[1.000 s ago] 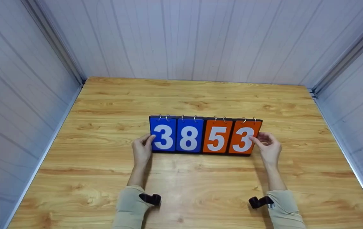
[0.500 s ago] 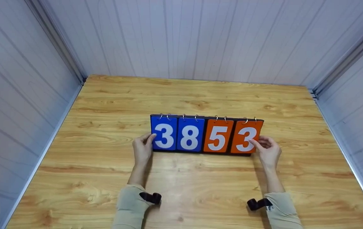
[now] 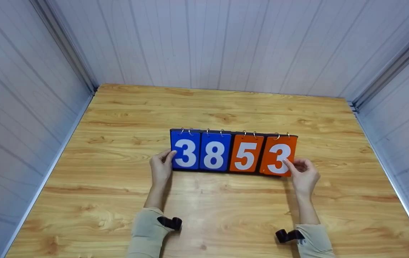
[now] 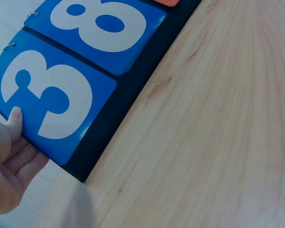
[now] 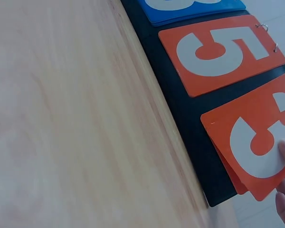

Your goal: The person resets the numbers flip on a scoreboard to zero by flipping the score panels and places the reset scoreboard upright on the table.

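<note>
A flip scoreboard [image 3: 230,152] stands on the table, its blue cards reading 3 and 8 and its orange cards 5 and 3. My left hand [image 3: 160,166] grips the board's left edge, thumb on the front of the blue 3 card [image 4: 47,95] and fingers behind. At the other end my right hand [image 3: 304,175] pinches the orange 3 card [image 5: 256,135] by its outer edge, thumb across the numeral. In the right wrist view that card is lifted off the black backing [image 5: 199,156], with another orange card showing beneath it.
The wood-grain table [image 3: 222,215] spreads around the board. Pale panel walls [image 3: 204,43] close it in at the back and both sides. A black wrist camera [image 3: 170,223] is strapped over each beige sleeve.
My right hand has drawn slightly down and toward me, pulling the orange 3 card's lower edge out from the board. My left hand stays at the left edge.
</note>
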`<state>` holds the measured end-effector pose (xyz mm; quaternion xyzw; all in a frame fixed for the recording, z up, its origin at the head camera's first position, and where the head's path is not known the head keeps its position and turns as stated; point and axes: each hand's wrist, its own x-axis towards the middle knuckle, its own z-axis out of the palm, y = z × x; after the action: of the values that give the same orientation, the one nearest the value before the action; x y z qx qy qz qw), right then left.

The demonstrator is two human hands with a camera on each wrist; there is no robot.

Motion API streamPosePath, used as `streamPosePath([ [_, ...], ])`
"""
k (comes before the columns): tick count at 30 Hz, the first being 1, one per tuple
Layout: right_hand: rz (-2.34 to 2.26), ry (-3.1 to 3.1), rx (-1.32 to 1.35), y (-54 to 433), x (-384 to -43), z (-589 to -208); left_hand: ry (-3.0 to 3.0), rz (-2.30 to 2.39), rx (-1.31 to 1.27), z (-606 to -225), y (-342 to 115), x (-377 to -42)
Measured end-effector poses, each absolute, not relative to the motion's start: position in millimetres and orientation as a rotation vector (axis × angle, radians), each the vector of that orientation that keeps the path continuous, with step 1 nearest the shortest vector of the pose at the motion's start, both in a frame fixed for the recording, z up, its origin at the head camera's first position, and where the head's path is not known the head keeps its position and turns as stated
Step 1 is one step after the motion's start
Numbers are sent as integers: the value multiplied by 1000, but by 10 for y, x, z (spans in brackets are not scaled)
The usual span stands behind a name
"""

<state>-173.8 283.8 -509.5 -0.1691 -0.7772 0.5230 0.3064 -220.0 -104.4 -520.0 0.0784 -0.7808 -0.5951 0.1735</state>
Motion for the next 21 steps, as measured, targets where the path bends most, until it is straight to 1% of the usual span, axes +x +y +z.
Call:
streamPosePath([
  [5, 1374, -2041, -429, 2812, -1636, -5043, -2226, -1686, 233, -5203, -1042, -2210],
  [8, 1386, -2027, -367, 2804, -1589, -5001, -2224, -1695, 229, -5197, -1044, -2209],
  [13, 1440, -1972, -175, 2825, -1523, -4977, -2217, -1691, 225, -5186, -1046, -2201],
  [21, 1525, -1911, 195, 2967, -1462, -5048, -2210, -1697, 241, -5200, -1033, -2200],
])
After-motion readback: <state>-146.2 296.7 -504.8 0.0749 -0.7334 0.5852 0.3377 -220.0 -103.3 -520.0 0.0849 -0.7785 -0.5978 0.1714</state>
